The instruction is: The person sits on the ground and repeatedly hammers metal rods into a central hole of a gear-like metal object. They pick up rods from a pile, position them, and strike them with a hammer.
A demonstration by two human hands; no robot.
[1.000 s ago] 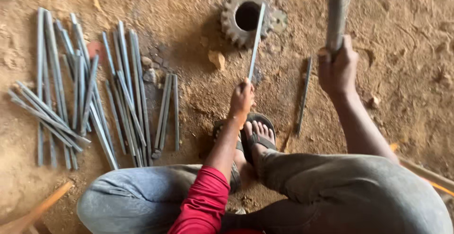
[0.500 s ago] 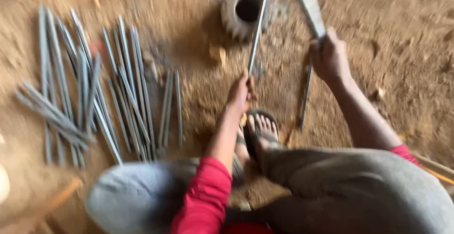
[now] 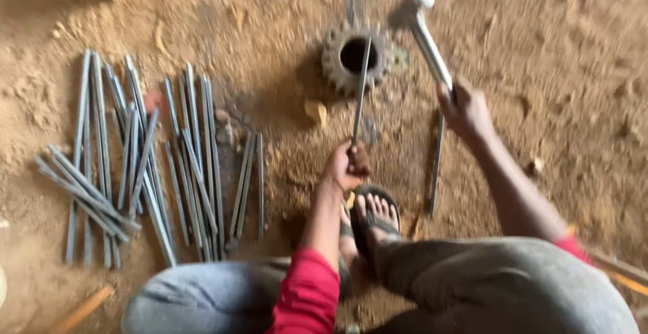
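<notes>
The floor (image 3: 553, 50) is bare, sandy brown earth strewn with small stones; a heap of grey metal rods (image 3: 142, 165) lies at the left. The left hand (image 3: 344, 167) grips one thin rod (image 3: 361, 91), straight and grey, its far end resting across a toothed gear wheel (image 3: 356, 56). The right hand (image 3: 466, 108) is closed around a hammer (image 3: 424, 30), head blurred above the gear. Another rod (image 3: 437, 165) lies beside a sandalled foot (image 3: 374, 216).

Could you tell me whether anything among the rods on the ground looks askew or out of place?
Yes: in the pile of grey rods, most lie roughly parallel, but a few at its left edge cross the others diagonally. One single rod lies apart, on the dirt below the right hand, away from the pile.
</notes>
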